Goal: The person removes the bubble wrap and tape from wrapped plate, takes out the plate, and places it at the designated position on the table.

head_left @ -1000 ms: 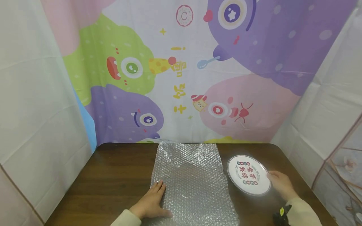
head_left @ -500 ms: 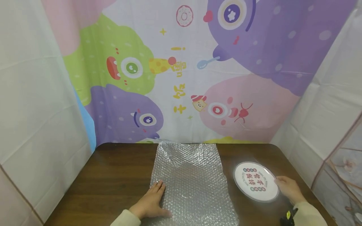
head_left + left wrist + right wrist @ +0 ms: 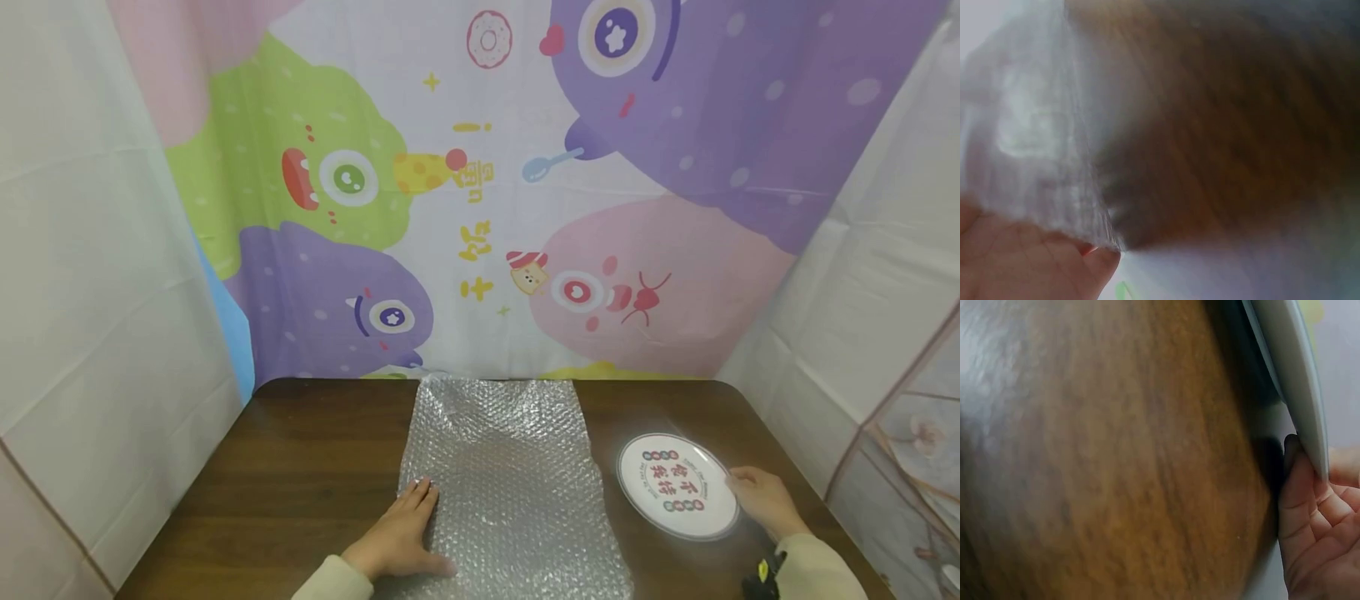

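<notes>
A sheet of clear bubble wrap [image 3: 517,467] lies lengthwise on the brown wooden table, reaching its back edge. My left hand [image 3: 397,533] rests on the sheet's left edge with fingers spread; the left wrist view shows the palm under a corner of the see-through film [image 3: 1041,156]. To the right, a round white plate [image 3: 671,521] with red characters and a dark rim line faces up. My right hand [image 3: 768,504] pinches its right rim. In the right wrist view the plate [image 3: 1294,375] sits between thumb and fingers, its underside facing the table.
The wooden table [image 3: 300,467] extends on both sides of the bubble wrap. A cloth [image 3: 480,333] printed with cartoon monsters hangs behind it. Pale sheets [image 3: 90,333] border the left and right sides. A dark wrist device [image 3: 763,577] sits at the right sleeve.
Over the second, my right hand has carried the plate rightward and toward me, away from the bubble wrap, with little motion in the last half second. The left hand has stayed in place.
</notes>
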Demonstrator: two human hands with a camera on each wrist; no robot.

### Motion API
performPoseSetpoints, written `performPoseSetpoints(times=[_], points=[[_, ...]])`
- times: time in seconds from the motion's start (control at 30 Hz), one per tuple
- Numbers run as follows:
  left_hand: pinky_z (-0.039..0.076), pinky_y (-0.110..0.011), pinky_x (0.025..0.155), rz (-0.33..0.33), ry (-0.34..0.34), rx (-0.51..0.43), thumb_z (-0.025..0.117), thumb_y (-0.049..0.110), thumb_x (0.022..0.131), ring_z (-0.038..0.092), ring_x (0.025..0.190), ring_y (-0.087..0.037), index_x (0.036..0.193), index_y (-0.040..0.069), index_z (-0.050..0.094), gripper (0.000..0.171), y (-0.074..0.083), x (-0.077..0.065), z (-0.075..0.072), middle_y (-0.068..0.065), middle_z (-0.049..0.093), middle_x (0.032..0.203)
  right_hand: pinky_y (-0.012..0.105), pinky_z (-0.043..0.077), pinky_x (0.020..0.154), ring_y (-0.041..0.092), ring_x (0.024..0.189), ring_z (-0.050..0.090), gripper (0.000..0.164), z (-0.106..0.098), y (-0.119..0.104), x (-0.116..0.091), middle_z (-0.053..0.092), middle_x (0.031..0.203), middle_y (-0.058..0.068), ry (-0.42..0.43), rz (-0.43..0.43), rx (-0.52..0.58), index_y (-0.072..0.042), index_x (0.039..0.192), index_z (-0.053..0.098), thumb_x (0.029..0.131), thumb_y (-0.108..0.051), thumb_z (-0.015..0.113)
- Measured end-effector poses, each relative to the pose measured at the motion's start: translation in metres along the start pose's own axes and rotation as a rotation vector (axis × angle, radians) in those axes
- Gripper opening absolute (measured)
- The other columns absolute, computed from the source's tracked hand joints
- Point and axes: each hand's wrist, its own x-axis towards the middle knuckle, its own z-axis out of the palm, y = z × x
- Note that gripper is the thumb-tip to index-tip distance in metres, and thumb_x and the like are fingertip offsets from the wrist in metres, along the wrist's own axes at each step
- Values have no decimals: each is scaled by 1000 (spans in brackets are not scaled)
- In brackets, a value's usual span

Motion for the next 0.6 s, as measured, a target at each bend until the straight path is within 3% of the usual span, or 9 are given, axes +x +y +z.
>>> performPoseSetpoints(times=[0.33, 0.6], points=[[20, -64, 104, -14, -2, -46, 71, 63, 62, 15, 135, -48, 140, -5, 28, 112, -3, 0, 0, -27, 16, 149, 62, 34, 93, 52, 115, 40, 57, 0, -1, -1, 44, 126, 36, -4, 48, -6, 13, 124, 44, 93, -35, 45], [32, -62, 99, -9, 131, -8, 57, 48, 85, 33, 128, -45, 130, -4, 46, 70, -7, 8, 1, -25, 36, 140, 59, 38, 90, 51, 110, 45, 49, -1, -6, -1, 51, 118, 35, 38, -7, -43, 15, 117, 50, 90, -26, 47]])
